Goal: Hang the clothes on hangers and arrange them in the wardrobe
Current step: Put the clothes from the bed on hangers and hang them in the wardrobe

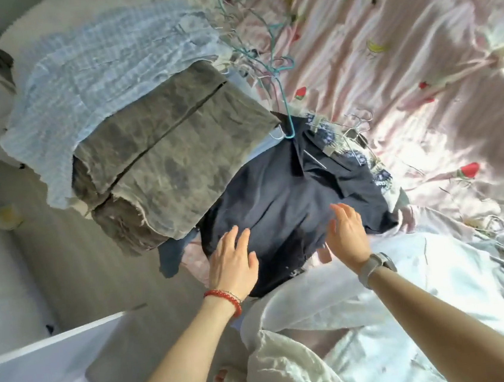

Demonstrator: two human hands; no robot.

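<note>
While both splay flat, L hand (pixel 232 263), R hand (pixel 347 232) (empty) touch navy garment (pixel 277 206).

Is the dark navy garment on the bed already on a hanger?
Apparently yes: a teal hanger hook sticks out at the dark navy garment's top edge.

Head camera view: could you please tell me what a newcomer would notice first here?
The dark navy garment at centre, spread on the pink satin bedsheet, with the open left hand and right hand at its near edge. Up-left lies a mottled grey-brown folded garment under a pale blue crinkled cloth.
</note>
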